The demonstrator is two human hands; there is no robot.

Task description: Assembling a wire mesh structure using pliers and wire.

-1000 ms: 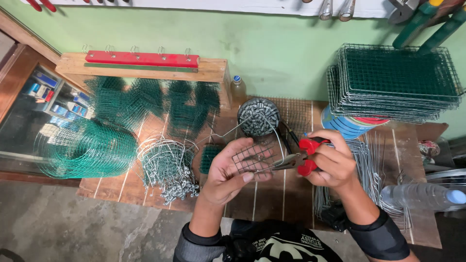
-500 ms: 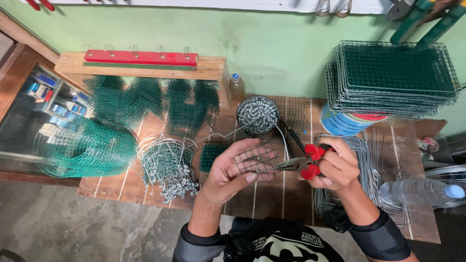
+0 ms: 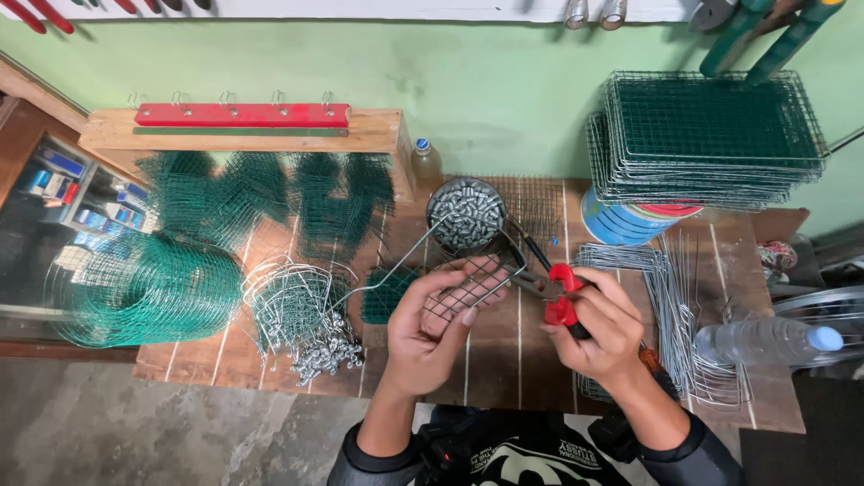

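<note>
Left hand fingers curled around a small wire mesh piece at centre; right hand closed on red-handled pliers, nose at the mesh's 3 o'clock edge. Risk, as I judge it: nose slipping off thin wire toward the left fingertips. At 12 o'clock, round tin full of small metal clips.

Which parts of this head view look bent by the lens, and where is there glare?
Head view: wide-angle lens bows the wooden shelf and stacked wire panels near the edges; light is soft and even; slight shine on the plastic bottle; hands stay sharp.
</note>
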